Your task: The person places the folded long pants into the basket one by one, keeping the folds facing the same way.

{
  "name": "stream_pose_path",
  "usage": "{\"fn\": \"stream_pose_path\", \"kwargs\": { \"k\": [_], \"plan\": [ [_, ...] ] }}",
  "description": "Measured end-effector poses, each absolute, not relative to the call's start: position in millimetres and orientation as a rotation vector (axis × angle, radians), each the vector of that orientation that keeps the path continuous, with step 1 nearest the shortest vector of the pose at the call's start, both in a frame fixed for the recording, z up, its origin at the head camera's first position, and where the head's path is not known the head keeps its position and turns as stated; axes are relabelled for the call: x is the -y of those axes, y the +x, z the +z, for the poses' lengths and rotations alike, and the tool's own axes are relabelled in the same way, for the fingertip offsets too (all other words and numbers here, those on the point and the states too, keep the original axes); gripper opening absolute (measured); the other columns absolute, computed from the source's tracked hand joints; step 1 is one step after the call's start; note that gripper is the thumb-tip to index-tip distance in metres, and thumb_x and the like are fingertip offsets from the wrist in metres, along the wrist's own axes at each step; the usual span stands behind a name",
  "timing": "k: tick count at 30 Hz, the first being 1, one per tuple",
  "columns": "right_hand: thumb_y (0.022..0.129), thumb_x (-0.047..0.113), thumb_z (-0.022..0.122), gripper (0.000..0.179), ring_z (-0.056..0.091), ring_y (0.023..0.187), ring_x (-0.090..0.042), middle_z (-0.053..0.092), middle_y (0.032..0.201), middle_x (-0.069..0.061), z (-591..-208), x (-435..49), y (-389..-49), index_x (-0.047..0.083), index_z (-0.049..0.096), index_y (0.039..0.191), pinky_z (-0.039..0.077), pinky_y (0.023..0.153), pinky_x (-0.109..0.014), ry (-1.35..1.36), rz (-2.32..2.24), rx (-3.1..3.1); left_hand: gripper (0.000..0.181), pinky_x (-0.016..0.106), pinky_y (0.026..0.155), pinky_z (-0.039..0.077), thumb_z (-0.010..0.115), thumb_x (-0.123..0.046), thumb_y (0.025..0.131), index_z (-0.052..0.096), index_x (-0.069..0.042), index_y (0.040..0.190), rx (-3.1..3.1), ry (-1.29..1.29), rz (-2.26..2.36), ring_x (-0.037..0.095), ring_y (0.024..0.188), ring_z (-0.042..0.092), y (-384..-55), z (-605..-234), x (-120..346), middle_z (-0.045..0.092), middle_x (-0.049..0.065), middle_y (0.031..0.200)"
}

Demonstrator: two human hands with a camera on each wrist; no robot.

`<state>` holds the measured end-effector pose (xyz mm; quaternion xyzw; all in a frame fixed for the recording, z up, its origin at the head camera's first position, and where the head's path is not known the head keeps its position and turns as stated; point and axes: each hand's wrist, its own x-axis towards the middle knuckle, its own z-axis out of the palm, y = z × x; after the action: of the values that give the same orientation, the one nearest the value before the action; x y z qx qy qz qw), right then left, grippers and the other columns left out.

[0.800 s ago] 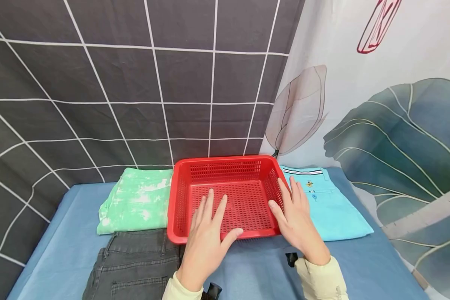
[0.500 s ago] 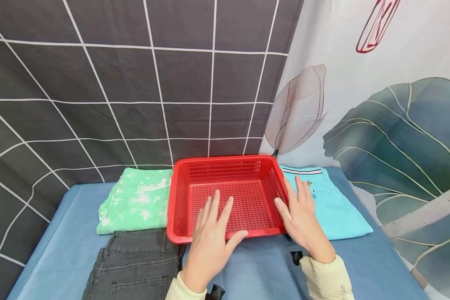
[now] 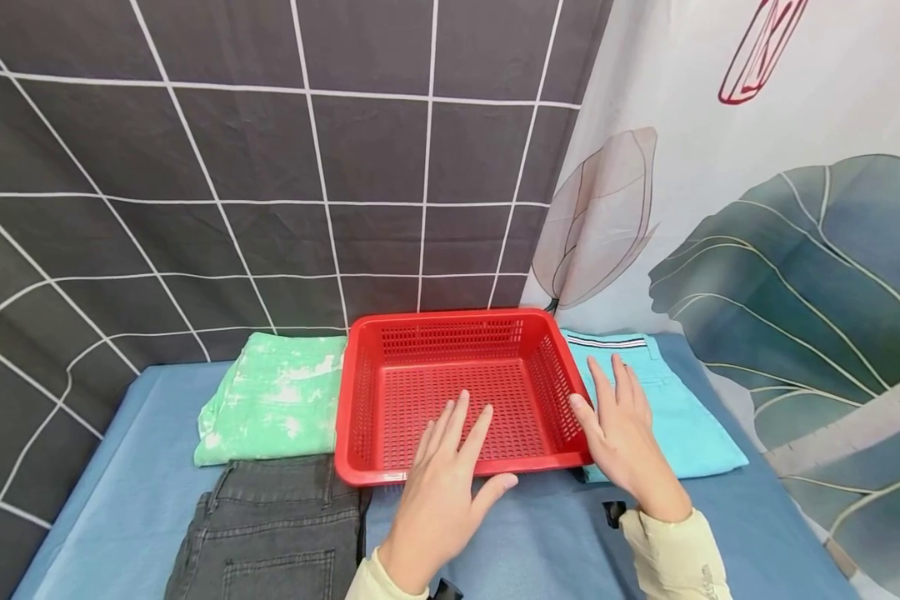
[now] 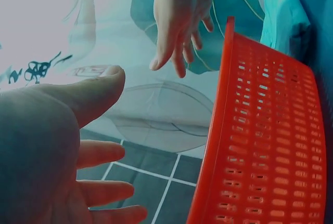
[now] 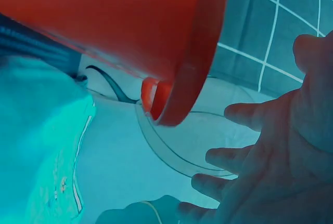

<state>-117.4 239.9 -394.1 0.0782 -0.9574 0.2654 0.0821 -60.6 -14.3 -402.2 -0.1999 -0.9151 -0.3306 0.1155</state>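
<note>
In the head view, a red plastic basket (image 3: 450, 379) with perforated sides stands upright, and nothing lies in it. My left hand (image 3: 444, 504) hovers over its front rim, fingers spread and holding nothing. Beyond the basket's front right corner, my right hand (image 3: 630, 437) is spread too, overlapping a folded turquoise garment (image 3: 693, 425). The left wrist view shows the left hand's thumb and fingers apart from the basket's rim (image 4: 221, 109). In the right wrist view, the right hand's fingers (image 5: 229, 156) are straight and beside the basket's outer wall (image 5: 119, 21).
A folded green garment with white blotches (image 3: 277, 400) lies left of the basket. In front of it are folded dark grey jeans (image 3: 277, 533). All rest on a blue cloth surface (image 3: 525, 542). A dark grid-patterned curtain (image 3: 375, 158) hangs close behind the basket.
Both hands have shifted to the right and slightly toward the front edge, fingers still spread. The basket and the folded clothes have stayed in place.
</note>
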Motion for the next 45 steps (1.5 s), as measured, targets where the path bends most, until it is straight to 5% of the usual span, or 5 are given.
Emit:
{"fn": "stream_pose_path", "kwargs": {
  "k": [34,45],
  "plan": [
    [0.104,0.039,0.05,0.074,0.002,0.143,-0.06,0.004,0.16,-0.035,-403,-266,-122,-0.004,0.022,0.157,0.008,0.107,-0.078,0.137,0.763,2.925,0.065,0.051,0.106,0.046,0.067,-0.039,0.096,0.046,-0.014,0.152,2.494,-0.847,-0.92,0.026,0.14,0.044,-46,-408,-15,0.04,0.009,0.157],
    [0.105,0.038,0.046,0.07,0.003,0.141,-0.061,0.004,0.158,-0.038,-404,-277,-124,-0.006,0.024,0.155,0.007,0.106,-0.079,0.123,0.686,2.947,0.055,0.039,0.105,0.047,0.065,-0.036,0.098,0.054,-0.011,0.145,2.405,-0.924,-0.807,0.02,0.132,0.053,-47,-414,-24,0.05,0.007,0.15]
  ]
}}
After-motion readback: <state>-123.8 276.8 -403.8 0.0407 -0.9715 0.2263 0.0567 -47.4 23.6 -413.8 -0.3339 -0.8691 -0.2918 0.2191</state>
